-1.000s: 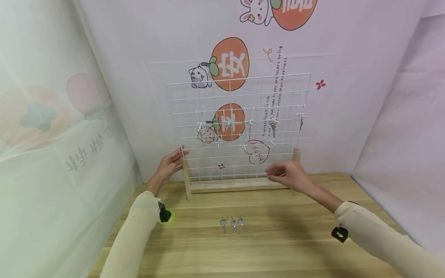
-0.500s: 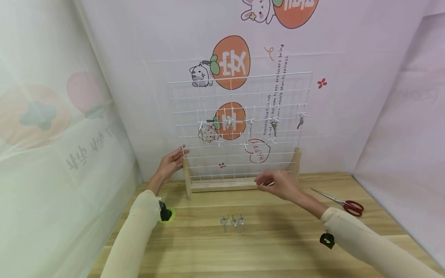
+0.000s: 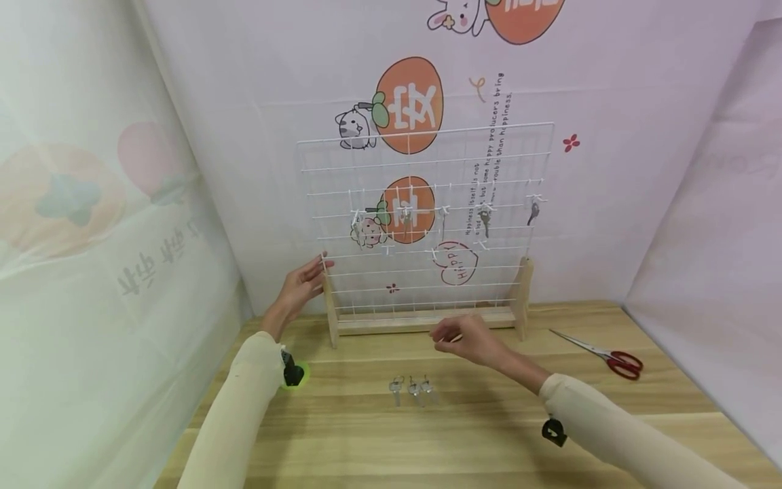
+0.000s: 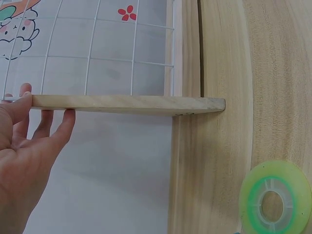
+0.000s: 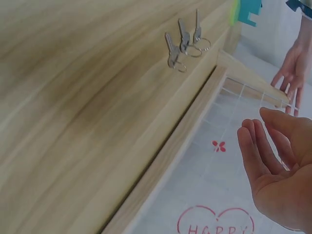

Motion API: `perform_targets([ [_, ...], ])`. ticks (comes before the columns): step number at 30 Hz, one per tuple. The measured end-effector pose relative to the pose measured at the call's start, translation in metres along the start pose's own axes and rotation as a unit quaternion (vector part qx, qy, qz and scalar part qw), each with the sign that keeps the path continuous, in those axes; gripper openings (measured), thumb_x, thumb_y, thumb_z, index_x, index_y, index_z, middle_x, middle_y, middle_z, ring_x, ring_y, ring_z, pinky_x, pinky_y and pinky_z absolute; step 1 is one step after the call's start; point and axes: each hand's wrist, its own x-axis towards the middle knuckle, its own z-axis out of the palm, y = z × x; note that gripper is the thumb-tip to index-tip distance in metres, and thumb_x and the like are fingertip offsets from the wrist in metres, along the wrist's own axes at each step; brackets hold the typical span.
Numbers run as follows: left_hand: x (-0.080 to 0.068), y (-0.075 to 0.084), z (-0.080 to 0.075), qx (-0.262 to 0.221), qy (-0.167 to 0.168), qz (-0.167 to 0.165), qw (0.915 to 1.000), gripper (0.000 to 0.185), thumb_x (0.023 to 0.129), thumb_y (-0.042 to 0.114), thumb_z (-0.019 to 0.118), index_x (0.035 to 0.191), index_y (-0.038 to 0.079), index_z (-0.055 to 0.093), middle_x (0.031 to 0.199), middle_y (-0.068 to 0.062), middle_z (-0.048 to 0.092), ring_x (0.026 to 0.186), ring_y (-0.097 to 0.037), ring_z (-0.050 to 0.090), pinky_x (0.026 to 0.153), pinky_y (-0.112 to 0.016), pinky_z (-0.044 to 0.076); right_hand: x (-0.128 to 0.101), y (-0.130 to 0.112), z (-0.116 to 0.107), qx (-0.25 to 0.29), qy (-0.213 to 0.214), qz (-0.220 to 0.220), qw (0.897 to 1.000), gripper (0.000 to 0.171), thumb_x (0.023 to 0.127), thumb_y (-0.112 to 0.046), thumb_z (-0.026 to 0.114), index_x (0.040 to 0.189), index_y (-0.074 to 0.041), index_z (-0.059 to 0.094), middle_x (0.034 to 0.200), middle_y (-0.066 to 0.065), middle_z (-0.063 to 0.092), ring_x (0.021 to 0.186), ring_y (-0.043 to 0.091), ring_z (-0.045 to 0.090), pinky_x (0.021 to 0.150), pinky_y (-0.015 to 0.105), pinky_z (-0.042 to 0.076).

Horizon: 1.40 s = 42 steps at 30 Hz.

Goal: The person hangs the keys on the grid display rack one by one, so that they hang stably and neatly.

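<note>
A wooden table [image 3: 489, 435] carries a white wire grid rack [image 3: 427, 224] standing upright at its far edge on a wooden base with two side posts. The rack looks light and fairly stiff, though the thin wires would likely flex if pulled mid-panel; the wooden posts are the sound places to hold it. The left hand [image 3: 299, 285] rests against the left post [image 4: 126, 103], fingers straight and slightly apart, thumb on top of the wood.

The right hand [image 3: 470, 339] hovers low in front of the base, fingers loosely curved and close together; it seems to hold nothing, though the head view is too small to be sure. Red-handled scissors [image 3: 611, 356] lie at the far right. A green tape roll [image 4: 275, 200] sits near the left wrist.

Three keys [image 3: 411, 390] lie side by side in the middle of the table, nearer than the right hand. Small, hard, flat and slick, each is best pinched by its ring or bow. More keys hang on the rack's hooks [image 3: 485, 221].
</note>
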Motion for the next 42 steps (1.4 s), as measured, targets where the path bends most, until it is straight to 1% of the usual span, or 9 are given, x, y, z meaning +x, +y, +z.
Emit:
perform_targets([
  [9,0.000,0.001,0.000,-0.001,0.004,0.000,1.0000,0.056,0.109,0.001,0.049,0.162,0.017,0.037,0.158,-0.014,0.048,0.151,-0.032,0.036,0.118,-0.051,0.040,0.007,0.004,0.026,0.018,-0.004,0.009,1.000,0.017,0.091,-0.002,0.079,0.108,-0.003,0.077,0.098,0.012,0.078,0.086,0.016,0.074,0.077,0.027,0.063],
  [15,0.000,0.000,0.000,-0.001,0.001,0.003,1.0000,0.056,0.110,0.000,0.047,0.162,0.016,0.036,0.159,-0.014,0.047,0.152,-0.032,0.035,0.118,-0.053,0.038,0.012,0.007,0.042,0.037,-0.001,-0.017,0.999,0.016,0.090,0.002,0.078,0.105,0.001,0.076,0.098,0.017,0.077,0.086,0.023,0.075,0.078,0.033,0.064],
  [19,0.001,0.000,-0.001,-0.002,0.006,0.001,1.0000,0.056,0.110,0.000,0.047,0.162,0.017,0.037,0.158,-0.012,0.048,0.151,-0.030,0.036,0.118,-0.053,0.039,0.016,0.010,0.053,0.041,-0.004,-0.033,0.999,0.015,0.089,0.004,0.078,0.103,0.003,0.076,0.096,0.019,0.077,0.084,0.025,0.076,0.076,0.032,0.064],
  [22,0.001,0.000,-0.001,-0.002,0.005,0.004,1.0000,0.056,0.109,0.000,0.047,0.162,0.017,0.037,0.158,-0.013,0.048,0.151,-0.031,0.036,0.118,-0.053,0.039,0.019,0.011,0.061,0.042,-0.012,-0.023,0.999,0.013,0.089,0.003,0.079,0.102,0.003,0.076,0.095,0.017,0.077,0.084,0.022,0.075,0.075,0.030,0.064],
  [24,0.001,-0.001,-0.001,-0.003,0.005,0.005,1.0000,0.056,0.109,0.000,0.048,0.162,0.017,0.038,0.158,-0.013,0.048,0.151,-0.032,0.037,0.118,-0.053,0.039,0.021,0.012,0.066,0.046,-0.019,-0.019,0.999,0.013,0.089,0.003,0.079,0.101,0.003,0.076,0.094,0.016,0.077,0.084,0.021,0.075,0.076,0.032,0.064],
  [29,0.001,-0.002,-0.001,-0.009,0.002,0.008,0.9999,0.055,0.109,0.000,0.047,0.162,0.016,0.038,0.158,-0.012,0.049,0.151,-0.031,0.036,0.118,-0.053,0.039,0.023,0.014,0.079,0.058,-0.041,-0.017,0.997,0.012,0.089,0.008,0.077,0.101,0.007,0.075,0.094,0.020,0.077,0.084,0.025,0.075,0.075,0.029,0.064],
  [32,0.000,-0.003,-0.002,-0.007,-0.004,0.014,0.9999,0.055,0.110,0.000,0.047,0.162,0.014,0.037,0.159,-0.013,0.048,0.152,-0.030,0.035,0.118,-0.053,0.039,0.025,0.014,0.086,0.042,-0.046,-0.008,0.998,0.009,0.089,0.006,0.077,0.099,0.006,0.076,0.093,0.017,0.078,0.082,0.022,0.075,0.072,0.021,0.062],
  [36,0.000,-0.003,-0.003,-0.007,-0.008,0.017,0.9998,0.055,0.110,0.000,0.046,0.162,0.015,0.036,0.159,-0.013,0.047,0.152,-0.030,0.035,0.119,-0.054,0.038,0.027,0.013,0.093,0.003,-0.052,0.004,0.999,0.005,0.090,0.000,0.079,0.094,0.000,0.079,0.089,0.007,0.079,0.079,0.013,0.074,0.069,0.016,0.059],
  [42,0.000,-0.002,-0.003,-0.008,-0.010,0.014,0.9998,0.056,0.110,0.001,0.047,0.162,0.015,0.036,0.159,-0.013,0.047,0.152,-0.032,0.035,0.118,-0.052,0.039,0.029,0.012,0.097,-0.026,-0.064,0.008,0.998,0.004,0.089,0.000,0.080,0.091,-0.003,0.081,0.088,0.005,0.079,0.078,0.011,0.073,0.068,0.015,0.057],
])
